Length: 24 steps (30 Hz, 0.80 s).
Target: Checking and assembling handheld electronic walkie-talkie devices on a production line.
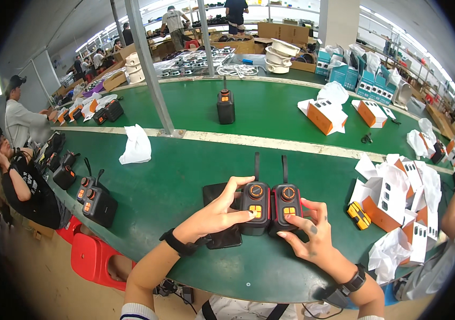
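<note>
Two black boxy devices, which look like portable speakers, stand side by side in front of me. Each has an orange-ringed knob, yellow-orange buttons and a strap pointing away. My left hand (218, 212) grips the left device (256, 200), its thumb on the buttons and its index finger along the far left edge. Around the right side of the right device (286, 198), which shows red on its sides, my right hand (313, 234) is closed. One fingertip lies at its buttons, the thumb at its near edge. A flat black item (226, 241) lies partly under my left hand.
Similar devices stand at the left edge (99, 205) and on the far green surface (226, 108). White plastic wrap (136, 145) lies left of a metal post (150, 69). Open orange-white boxes (382, 200) and a yellow-black object (358, 215) are at right. People sit at left, beside red stools (91, 260).
</note>
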{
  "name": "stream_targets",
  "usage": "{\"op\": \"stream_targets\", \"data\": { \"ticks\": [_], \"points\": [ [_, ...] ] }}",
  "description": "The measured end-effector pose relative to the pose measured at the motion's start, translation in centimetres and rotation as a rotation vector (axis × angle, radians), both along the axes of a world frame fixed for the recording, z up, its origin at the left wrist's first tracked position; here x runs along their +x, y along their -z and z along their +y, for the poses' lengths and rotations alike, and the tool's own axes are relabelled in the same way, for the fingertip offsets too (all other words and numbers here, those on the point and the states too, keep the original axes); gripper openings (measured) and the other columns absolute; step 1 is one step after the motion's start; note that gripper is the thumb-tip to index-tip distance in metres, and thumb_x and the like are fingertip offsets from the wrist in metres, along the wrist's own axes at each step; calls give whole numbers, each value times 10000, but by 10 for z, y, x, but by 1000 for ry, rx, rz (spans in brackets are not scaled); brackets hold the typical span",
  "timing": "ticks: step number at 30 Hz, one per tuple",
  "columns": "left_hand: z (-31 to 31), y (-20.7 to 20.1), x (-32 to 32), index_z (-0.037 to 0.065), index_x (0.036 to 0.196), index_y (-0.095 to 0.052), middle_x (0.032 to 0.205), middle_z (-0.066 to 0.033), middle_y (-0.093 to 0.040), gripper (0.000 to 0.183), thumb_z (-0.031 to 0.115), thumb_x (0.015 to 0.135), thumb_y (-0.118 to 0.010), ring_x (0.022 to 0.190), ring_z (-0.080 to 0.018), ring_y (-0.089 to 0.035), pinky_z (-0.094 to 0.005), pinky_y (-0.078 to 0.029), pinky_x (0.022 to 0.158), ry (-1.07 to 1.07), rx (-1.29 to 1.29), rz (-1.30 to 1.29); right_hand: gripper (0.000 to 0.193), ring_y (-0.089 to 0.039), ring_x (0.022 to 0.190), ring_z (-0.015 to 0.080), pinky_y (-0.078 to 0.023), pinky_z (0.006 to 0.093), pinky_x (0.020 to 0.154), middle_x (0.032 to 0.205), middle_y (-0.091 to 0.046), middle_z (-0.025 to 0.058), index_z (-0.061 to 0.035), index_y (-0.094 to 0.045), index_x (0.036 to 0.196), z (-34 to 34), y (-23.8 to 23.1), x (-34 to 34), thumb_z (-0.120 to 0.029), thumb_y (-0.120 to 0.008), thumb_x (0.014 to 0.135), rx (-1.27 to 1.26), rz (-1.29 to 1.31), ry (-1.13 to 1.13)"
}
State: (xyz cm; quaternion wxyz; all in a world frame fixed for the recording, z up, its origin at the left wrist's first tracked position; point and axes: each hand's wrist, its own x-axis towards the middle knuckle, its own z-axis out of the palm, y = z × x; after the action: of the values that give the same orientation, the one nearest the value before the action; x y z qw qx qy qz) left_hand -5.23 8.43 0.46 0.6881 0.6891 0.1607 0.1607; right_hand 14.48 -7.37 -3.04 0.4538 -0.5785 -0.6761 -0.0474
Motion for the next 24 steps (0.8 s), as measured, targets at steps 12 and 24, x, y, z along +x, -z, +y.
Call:
{"op": "stream_targets", "data": {
  "ticks": [12,24],
  "points": [
    [1,3,1,73,1417,-202,1401,-154,-303,688,18,861,-602,1279,-260,-337,-334,-492,925,0,31,-28,405,-677,849,305,-577,318,573,1165,-481,215,-141,-670,1036,0,0,0,-230,-832,676,-2,-12,8],
    [-1,0,2,76,1417,-192,1395,-165,-312,686,20,866,-597,1295,-259,-331,-331,-492,933,0,16,-13,404,-677,824,325,-588,334,565,1141,-485,230,-127,-671,1037,0,-2,0,-225,-831,679,-5,-15,13]
  ]
}}
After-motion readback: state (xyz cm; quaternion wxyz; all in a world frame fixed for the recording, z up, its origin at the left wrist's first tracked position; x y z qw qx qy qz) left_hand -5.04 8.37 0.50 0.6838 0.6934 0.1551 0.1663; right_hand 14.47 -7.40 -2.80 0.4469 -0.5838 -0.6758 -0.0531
